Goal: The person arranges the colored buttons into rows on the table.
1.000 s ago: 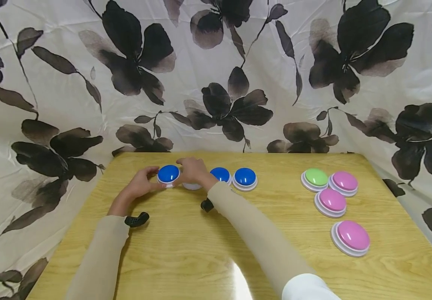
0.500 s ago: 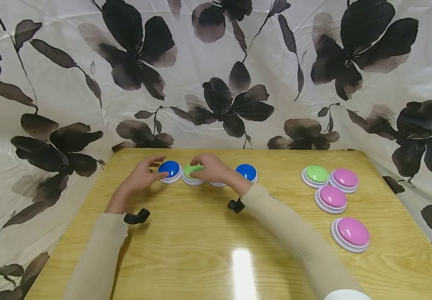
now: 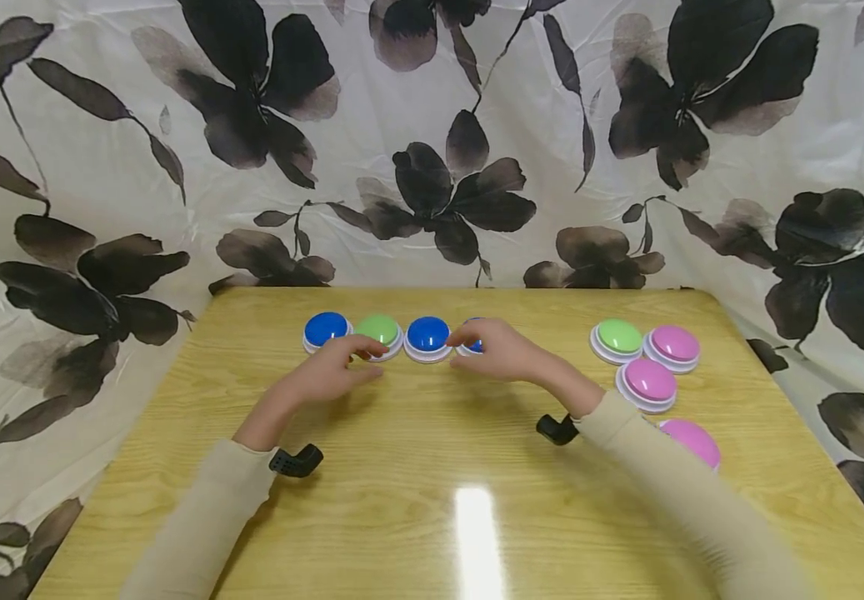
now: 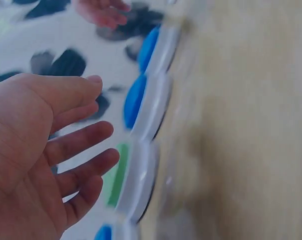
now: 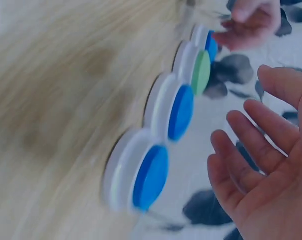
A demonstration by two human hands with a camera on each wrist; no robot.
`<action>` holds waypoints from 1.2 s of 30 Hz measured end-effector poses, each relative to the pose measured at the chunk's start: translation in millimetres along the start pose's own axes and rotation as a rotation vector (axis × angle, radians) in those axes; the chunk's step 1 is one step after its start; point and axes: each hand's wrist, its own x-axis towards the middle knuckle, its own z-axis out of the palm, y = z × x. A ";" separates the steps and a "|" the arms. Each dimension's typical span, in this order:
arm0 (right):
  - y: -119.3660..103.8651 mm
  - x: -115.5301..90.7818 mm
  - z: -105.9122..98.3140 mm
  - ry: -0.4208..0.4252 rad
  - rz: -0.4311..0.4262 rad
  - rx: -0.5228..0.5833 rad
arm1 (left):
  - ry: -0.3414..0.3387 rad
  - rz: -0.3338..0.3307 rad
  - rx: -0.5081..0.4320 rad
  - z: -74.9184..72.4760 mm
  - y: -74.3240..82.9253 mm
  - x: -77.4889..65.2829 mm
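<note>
A row of dome push buttons with white bases stands along the table's far side. From the left come a blue button [image 3: 326, 328], a green button [image 3: 377, 328], a second blue button [image 3: 427, 334] and a third blue button [image 5: 152, 176]. My left hand [image 3: 319, 372] hovers in front of the green button with relaxed fingers and holds nothing. In the head view my right hand [image 3: 502, 350] partly covers the rightmost blue button. The right wrist view shows that hand's loose fingers [image 5: 256, 117] apart from the buttons, with nothing in them.
At the table's right stand another green button [image 3: 618, 337] and pink buttons [image 3: 674, 343], [image 3: 650, 381] grouped together. A nearer pink button [image 3: 694, 443] is partly behind my right sleeve [image 3: 671, 475]. Floral cloth [image 3: 372, 108] hangs behind the wooden table [image 3: 372, 517].
My right hand has moved right along the row, from the green button to the rightmost blue one. The left hand has left the leftmost blue button and shifted right, towards the green one.
</note>
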 end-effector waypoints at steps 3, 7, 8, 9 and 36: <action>9.5 -28.4 -11.3 0.023 0.025 -0.005 | -0.061 0.023 0.015 16.6 12.1 4.2; 19.2 -68.1 -25.0 0.066 0.069 -0.012 | -0.133 0.047 0.025 37.4 28.7 6.4; 22.0 -78.4 -28.4 0.079 0.082 -0.012 | -0.150 0.056 0.025 41.8 33.5 6.4; 25.3 -88.5 -31.4 0.094 0.098 -0.012 | -0.166 0.067 0.028 45.8 38.1 6.3; 94.6 -279.5 -49.5 0.258 0.581 -0.009 | -0.360 0.119 -0.046 79.7 63.8 -6.5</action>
